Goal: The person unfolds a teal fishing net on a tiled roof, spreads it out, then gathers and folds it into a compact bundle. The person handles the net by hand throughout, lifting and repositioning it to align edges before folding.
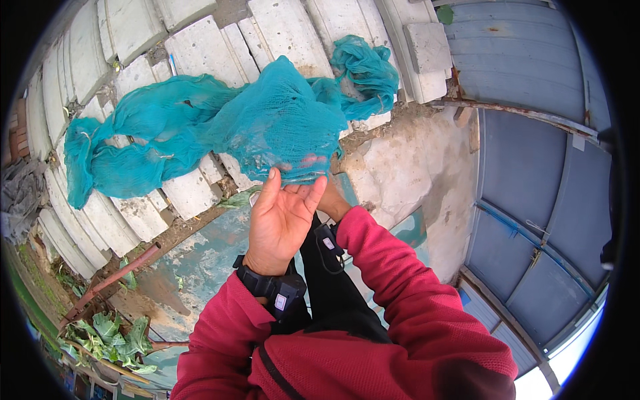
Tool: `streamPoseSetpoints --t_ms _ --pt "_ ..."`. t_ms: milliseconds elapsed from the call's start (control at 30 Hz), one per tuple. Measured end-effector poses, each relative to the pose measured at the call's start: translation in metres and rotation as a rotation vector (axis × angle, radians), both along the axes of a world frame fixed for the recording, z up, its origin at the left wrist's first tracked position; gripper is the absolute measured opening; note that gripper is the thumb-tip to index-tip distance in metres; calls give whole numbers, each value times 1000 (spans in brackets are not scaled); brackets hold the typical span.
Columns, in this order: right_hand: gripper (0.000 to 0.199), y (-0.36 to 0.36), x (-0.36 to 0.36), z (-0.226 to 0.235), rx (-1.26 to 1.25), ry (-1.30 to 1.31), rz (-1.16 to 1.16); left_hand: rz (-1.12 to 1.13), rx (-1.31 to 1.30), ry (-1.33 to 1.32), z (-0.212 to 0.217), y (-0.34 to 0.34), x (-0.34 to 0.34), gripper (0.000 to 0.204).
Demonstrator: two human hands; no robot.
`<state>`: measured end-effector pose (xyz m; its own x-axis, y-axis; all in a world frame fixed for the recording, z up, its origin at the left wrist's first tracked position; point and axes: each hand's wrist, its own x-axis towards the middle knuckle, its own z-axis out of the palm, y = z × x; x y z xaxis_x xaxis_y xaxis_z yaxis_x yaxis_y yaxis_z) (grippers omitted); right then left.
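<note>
A teal mesh net [283, 123] lies in loose folds over the slabs, its middle bunched at the near edge where my hands are. My left hand [283, 223] has its palm turned up, thumb raised and fingers stretched out at the net's near hem, their tips reaching under the mesh. Just right of it and partly behind it is my right hand [333, 202], of which mainly the wrist and back show. Pinkish finger shapes show faintly through the mesh above the hem; whose they are, and what the right fingers grip, I cannot make out.
Pale concrete slabs [207, 50] are stacked in rows beneath the net. A rusty pipe [110, 283] juts up at lower left near leafy green plants [113, 340]. Grey metal panels [520, 167] stand on the right, beside a rough pale wall surface [407, 170].
</note>
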<state>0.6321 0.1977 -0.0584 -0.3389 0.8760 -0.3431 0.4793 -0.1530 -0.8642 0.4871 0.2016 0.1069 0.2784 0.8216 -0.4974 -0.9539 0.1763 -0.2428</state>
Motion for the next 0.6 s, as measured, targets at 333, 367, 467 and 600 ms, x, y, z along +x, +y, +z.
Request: streamPoseSetpoints --t_ms 333,367,467,600 --pt "43 36 14 31 395 -246 -532 151 -34 305 43 -36 -119 44" --pt "43 49 29 56 620 -349 -398 157 -26 318 47 -38 -129 43" --pt "45 82 49 105 634 -324 -440 187 55 234 61 -46 -148 42" --pt "40 105 52 115 530 -493 -395 225 142 375 80 -56 -172 42"
